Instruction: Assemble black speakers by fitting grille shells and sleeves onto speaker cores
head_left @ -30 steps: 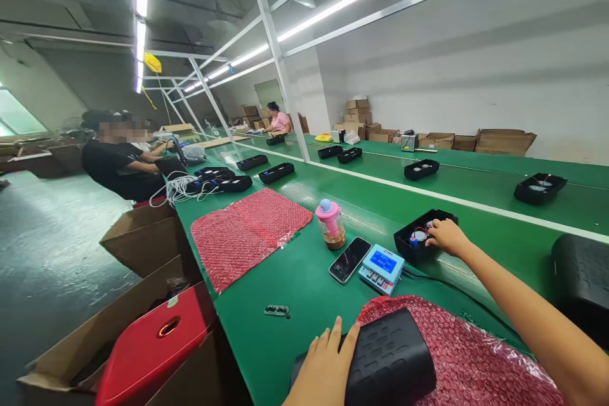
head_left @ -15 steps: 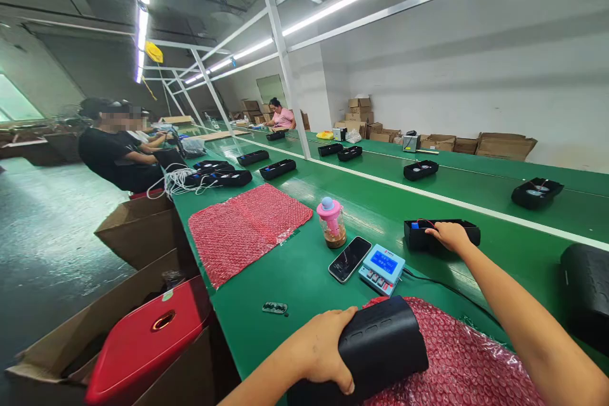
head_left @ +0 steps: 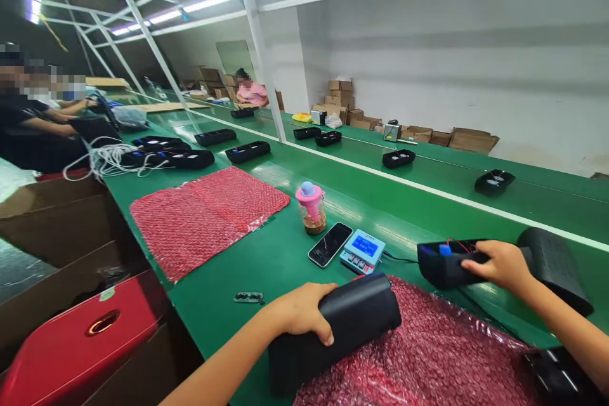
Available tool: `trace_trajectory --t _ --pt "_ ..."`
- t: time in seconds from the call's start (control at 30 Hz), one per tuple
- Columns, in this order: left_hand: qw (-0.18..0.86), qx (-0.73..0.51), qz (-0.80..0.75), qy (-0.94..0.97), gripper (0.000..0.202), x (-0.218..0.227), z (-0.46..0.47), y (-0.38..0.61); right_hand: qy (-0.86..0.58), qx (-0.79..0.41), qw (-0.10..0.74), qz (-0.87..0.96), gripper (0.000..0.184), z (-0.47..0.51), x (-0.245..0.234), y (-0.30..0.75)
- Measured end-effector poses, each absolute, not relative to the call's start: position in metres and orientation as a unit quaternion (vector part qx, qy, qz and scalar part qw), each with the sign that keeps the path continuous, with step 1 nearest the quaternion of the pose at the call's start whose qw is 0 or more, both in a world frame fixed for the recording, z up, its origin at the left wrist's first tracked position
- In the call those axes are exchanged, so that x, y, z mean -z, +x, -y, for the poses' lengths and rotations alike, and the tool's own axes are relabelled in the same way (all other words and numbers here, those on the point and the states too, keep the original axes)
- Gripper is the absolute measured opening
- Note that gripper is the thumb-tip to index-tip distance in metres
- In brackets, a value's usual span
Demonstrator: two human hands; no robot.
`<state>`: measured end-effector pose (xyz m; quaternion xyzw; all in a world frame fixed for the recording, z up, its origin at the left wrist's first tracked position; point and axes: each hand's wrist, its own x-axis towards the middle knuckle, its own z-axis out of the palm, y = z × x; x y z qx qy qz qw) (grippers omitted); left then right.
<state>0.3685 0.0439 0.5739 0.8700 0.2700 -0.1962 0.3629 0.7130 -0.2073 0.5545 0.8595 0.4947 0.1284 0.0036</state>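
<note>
My left hand (head_left: 304, 314) grips a long black plastic housing (head_left: 352, 311), smooth side up, at the near edge of a sheet of red bubble wrap (head_left: 451, 336). My right hand (head_left: 504, 266) is closed on the rim of an open black housing (head_left: 435, 266), which shows red wires and a blue part inside; it is tilted over the bench. Behind that hand lies another closed black housing (head_left: 564, 273). A light-blue meter (head_left: 364, 250) with a lit screen and a black cable sits between my hands, beside a smartphone (head_left: 330, 244).
A pink-lidded bottle (head_left: 311, 209) stands behind the phone. More red bubble wrap (head_left: 209, 216) lies to the left. Open black housings (head_left: 398, 158) are spread over the green bench. Left of it are a red stool (head_left: 90, 336) and cardboard boxes; co-workers sit farther back.
My right hand has drawn the open housing nearer and to the right, tilting it. My left hand keeps its hold on the other housing. The view has swung right.
</note>
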Motion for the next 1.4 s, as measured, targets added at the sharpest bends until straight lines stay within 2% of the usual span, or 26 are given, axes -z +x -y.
trace_trajectory --t 0.13,0.23,0.4,0.6,0.73,0.83,1.07,1.4 --pt "0.383 0.197 -0.248 0.868 0.083 -0.569 -0.046 0.370 0.701 -0.252 -0.078 -0.663 0.065 0.265 -0.547 0.644" --pt "0.379 0.204 -0.240 0.870 0.081 -0.565 -0.047 0.371 0.653 -0.246 -0.112 -0.708 0.067 0.286 -0.537 0.596" --pt "0.369 0.215 -0.236 0.873 0.086 -0.564 -0.048 0.372 0.669 -0.209 -0.136 -0.700 0.068 0.291 -0.519 0.558" --pt "0.356 0.210 -0.242 0.878 0.088 -0.563 -0.048 0.372 0.704 -0.153 -0.121 -0.683 0.070 0.282 -0.504 0.545" --pt "0.366 0.210 -0.241 0.874 0.084 -0.563 -0.048 0.371 0.732 -0.109 -0.101 -0.664 0.064 0.280 -0.509 0.538" --pt "0.362 0.211 -0.251 0.872 0.089 -0.564 -0.047 0.372 0.743 -0.098 -0.103 -0.654 0.059 0.280 -0.513 0.536" --pt "0.370 0.219 -0.251 0.868 0.089 -0.566 -0.045 0.373 0.714 -0.143 -0.158 -0.667 0.073 0.289 -0.492 0.539" --pt "0.407 0.217 -0.252 0.851 0.086 -0.566 -0.044 0.374 0.725 -0.197 -0.193 -0.631 0.070 0.296 -0.487 0.524"
